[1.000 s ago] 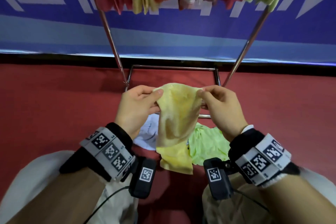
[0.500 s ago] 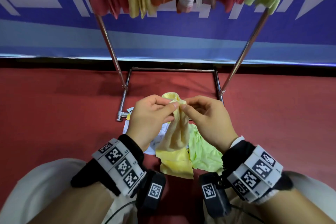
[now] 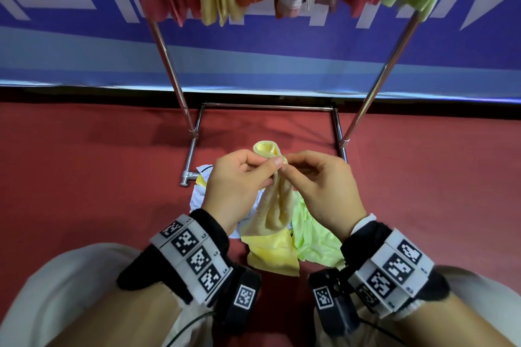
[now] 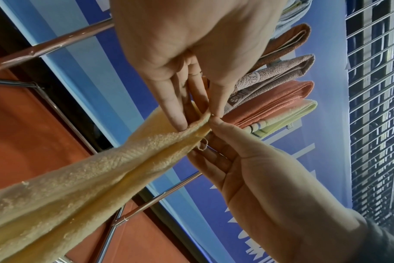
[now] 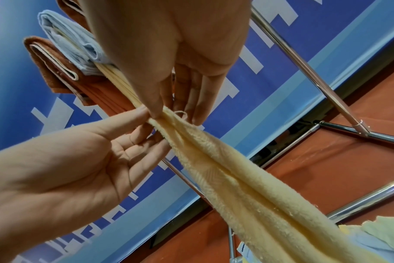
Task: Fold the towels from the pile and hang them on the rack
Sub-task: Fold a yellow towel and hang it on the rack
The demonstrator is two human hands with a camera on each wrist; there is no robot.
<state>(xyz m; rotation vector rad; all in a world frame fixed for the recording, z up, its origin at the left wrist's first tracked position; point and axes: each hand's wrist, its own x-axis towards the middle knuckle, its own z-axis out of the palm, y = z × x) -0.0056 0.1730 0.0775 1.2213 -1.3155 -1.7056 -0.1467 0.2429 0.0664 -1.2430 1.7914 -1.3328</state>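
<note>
Yellow terry towel (image 3: 273, 207) hangs from our fingers; our left hand (image 3: 235, 180) and right hand (image 3: 324, 183) both pinch its top corners together. Below the fingers lies the crumpled towel pile (image 3: 313, 245); beyond them stands the chrome rack (image 3: 168, 65).

Probably a staged demo space: blue printed banner (image 3: 253, 59), red carpet (image 3: 84, 177), chrome towel rack (image 3: 168, 65).
</note>
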